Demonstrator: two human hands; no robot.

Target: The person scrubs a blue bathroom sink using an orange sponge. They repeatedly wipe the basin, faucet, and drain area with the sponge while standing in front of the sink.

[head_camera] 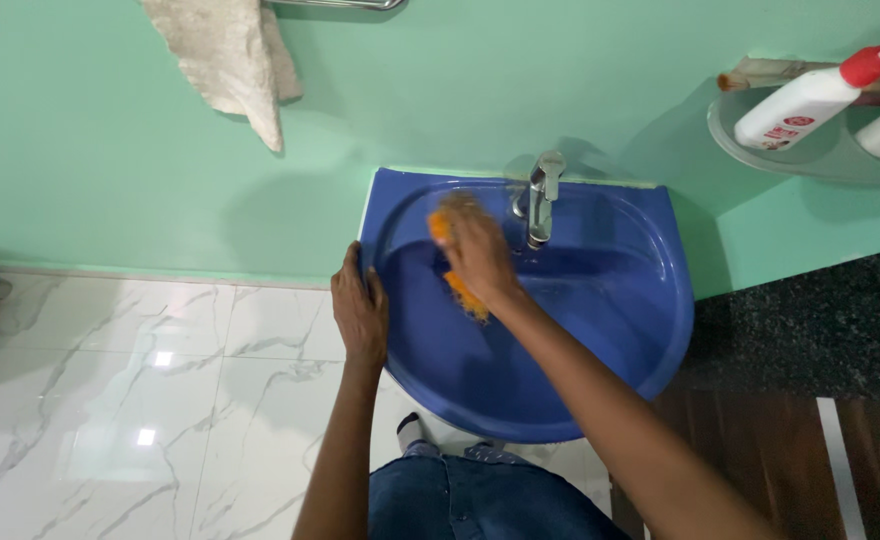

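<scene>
- Right hand (475, 250) is clamped on an orange scrubber (457, 275), pressed inside the blue sink (600, 380) just left of the tap (540, 195).
- Left hand (360, 310) lies flat, fingers spread, on the sink's left rim.
- Risk imo: a hard scrub and my knuckles could bang the tap, or the bracing hand slips off a wet rim.
</scene>
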